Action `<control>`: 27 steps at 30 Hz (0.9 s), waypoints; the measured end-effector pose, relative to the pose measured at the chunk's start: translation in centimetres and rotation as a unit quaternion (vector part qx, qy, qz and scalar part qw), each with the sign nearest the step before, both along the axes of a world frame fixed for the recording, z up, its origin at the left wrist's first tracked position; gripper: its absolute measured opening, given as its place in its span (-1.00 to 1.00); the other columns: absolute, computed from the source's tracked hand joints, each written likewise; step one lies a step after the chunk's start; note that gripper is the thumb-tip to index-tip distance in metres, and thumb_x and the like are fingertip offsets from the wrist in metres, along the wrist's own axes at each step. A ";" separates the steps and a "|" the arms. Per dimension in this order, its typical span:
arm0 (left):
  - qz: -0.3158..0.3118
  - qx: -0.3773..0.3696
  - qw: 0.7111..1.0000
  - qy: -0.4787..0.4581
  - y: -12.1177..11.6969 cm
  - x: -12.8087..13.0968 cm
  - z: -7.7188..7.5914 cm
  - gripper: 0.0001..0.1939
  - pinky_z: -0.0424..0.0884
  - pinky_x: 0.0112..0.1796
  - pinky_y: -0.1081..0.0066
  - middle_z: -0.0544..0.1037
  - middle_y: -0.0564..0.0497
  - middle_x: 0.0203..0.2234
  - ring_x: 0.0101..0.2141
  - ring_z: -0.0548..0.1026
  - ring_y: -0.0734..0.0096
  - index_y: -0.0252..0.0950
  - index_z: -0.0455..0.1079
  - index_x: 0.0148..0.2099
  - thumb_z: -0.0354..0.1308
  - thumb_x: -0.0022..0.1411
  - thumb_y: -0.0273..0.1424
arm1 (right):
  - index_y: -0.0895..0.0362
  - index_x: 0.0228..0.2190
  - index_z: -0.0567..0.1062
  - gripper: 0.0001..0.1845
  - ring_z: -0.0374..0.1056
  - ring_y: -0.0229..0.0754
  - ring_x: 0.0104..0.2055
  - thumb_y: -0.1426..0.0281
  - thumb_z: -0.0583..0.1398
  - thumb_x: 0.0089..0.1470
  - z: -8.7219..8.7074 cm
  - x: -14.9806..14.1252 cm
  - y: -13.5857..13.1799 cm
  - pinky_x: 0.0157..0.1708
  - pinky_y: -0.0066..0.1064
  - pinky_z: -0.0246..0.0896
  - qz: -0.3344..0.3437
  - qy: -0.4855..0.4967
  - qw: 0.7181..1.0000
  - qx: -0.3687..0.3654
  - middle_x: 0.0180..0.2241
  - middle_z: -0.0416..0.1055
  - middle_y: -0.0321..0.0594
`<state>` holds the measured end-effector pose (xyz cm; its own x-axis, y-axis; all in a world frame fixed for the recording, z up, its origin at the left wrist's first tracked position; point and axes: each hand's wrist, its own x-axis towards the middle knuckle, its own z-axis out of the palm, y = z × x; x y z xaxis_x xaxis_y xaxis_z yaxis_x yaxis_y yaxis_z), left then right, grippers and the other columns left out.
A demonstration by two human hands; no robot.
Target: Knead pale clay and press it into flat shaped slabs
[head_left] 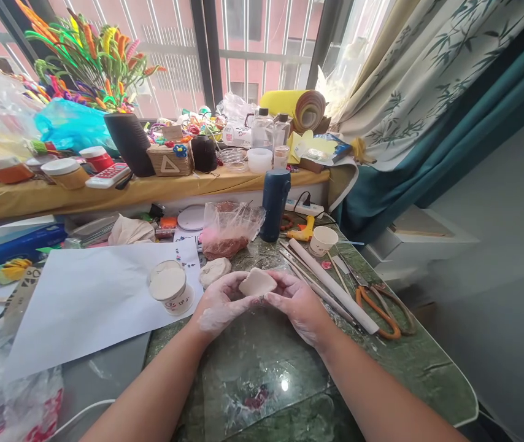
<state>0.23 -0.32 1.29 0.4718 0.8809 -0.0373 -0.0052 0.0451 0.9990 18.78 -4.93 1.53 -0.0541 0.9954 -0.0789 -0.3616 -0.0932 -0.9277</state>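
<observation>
Between my two hands is a small flattened piece of pale clay (258,283), raised over the glass sheet (262,362) on the table. My left hand (223,302) pinches its left edge with thumb and fingers. On the opposite edge, my right hand (299,304) grips it the same way. White residue coats the skin of both hands. Just behind my left hand lies a rounded lump of pale clay (215,271). A paper cup filled with pale material (168,282) stands to the left, on the white paper (91,307).
Right of my hands lie a long pale rolling rod (335,287), thin sticks and orange-handled scissors (384,316). Behind stand a dark blue bottle (275,205), a bag of reddish clay (227,230), a yellow glue gun (302,229) and another paper cup (323,240). A crowded windowsill (161,187) runs along the back.
</observation>
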 end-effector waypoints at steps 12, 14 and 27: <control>-0.026 0.097 0.985 0.144 -0.4 -0.4 0.3 -0.65 0.45 -0.23 0.37 0.59 -0.01 -0.25 -0.24 0.53 0.28 -0.26 0.47 -0.04 0.34 0.17 -0.22 | 0.10 -0.23 0.62 -0.55 0.50 -0.06 -0.21 0.19 0.50 -0.19 -0.1 -0.4 -0.2 -0.10 -0.17 0.44 -0.035 -0.014 0.999 -0.007 -0.26 0.61 -0.17; -0.022 0.115 0.980 0.164 -0.4 -0.4 0.4 -0.68 0.44 -0.24 0.37 0.59 0.01 -0.27 -0.26 0.52 0.29 -0.25 0.47 -0.06 0.33 0.17 -0.24 | 0.10 -0.24 0.62 -0.55 0.49 -0.07 -0.21 0.20 0.50 -0.19 -0.2 -0.3 -0.2 -0.10 -0.19 0.44 -0.035 -0.014 0.999 -0.009 -0.26 0.61 -0.17; -0.026 0.142 0.983 0.112 -0.7 -0.5 0.3 -0.55 0.45 -0.18 0.35 0.59 -0.07 -0.19 -0.21 0.53 0.24 -0.28 0.46 0.03 0.35 0.15 -0.17 | 0.08 -0.26 0.59 -0.57 0.47 -0.13 -0.22 0.26 0.53 -0.20 -0.6 -0.8 -0.3 -0.17 -0.29 0.43 -0.075 0.105 0.991 -0.023 -0.29 0.56 -0.23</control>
